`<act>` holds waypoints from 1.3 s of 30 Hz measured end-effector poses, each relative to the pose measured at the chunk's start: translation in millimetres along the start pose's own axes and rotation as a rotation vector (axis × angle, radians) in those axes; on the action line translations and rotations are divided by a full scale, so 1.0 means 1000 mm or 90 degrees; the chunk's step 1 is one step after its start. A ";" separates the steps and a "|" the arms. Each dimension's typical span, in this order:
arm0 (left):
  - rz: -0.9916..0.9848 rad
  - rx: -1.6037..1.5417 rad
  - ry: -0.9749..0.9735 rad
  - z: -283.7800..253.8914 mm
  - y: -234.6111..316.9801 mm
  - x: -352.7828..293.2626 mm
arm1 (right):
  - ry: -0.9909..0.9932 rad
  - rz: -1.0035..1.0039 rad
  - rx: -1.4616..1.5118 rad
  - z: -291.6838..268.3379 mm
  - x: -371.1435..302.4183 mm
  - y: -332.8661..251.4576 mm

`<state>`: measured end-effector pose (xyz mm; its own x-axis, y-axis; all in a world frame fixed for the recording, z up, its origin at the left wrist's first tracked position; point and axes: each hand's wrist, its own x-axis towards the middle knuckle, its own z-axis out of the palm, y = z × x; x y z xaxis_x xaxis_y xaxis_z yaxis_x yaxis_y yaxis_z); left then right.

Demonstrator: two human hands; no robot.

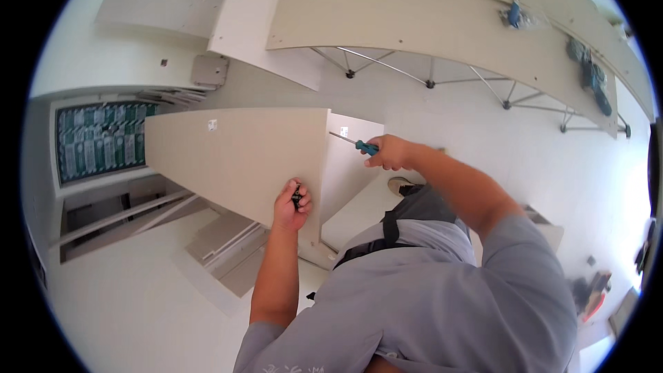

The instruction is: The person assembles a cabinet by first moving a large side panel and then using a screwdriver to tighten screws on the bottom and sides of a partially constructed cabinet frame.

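Note:
My right hand point(392, 152) grips a screwdriver point(367, 147) by its green handle. The slim metal shaft points left, and its tip is at the right end of a beige board point(248, 159). Whether the tip touches the edge, I cannot tell. Over the board's near right part is my left hand point(290, 208), palm up with fingers curled around small dark hardware pieces point(298, 197), too small to name exactly. A small white fitting point(212, 125) is on the board's face. Another white fitting point(344, 131) shows on the adjoining panel point(352, 159), close to the screwdriver shaft.
A long beige board point(442, 21) lies across a folding metal frame point(429, 84) at the back, bearing a blue tool point(514, 12) and a teal power tool point(595, 83). Cabinet parts point(235, 249) stand at the near left. A patterned green door point(103, 139) is at far left.

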<state>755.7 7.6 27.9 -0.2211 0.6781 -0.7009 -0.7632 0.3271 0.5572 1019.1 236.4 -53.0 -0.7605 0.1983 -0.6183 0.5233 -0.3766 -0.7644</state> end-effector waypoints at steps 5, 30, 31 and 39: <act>0.016 -0.155 0.002 0.023 -0.030 -0.015 | 0.138 -0.097 -0.171 0.027 -0.052 0.022; 0.098 0.272 0.202 0.206 -0.147 -0.022 | 0.273 -0.405 -0.752 -0.039 -0.238 0.015; 0.108 0.270 0.204 0.209 -0.146 -0.025 | 0.278 -0.425 -0.727 -0.043 -0.235 0.015; 0.118 0.260 0.145 0.190 -0.134 -0.040 | 0.382 -0.483 -0.515 -0.027 -0.219 0.054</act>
<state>982.1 62.3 66.1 -0.4926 0.6029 -0.6276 -0.4090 0.4762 0.7784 1224.2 197.6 36.1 -0.7893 0.5801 0.2011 0.2785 0.6302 -0.7247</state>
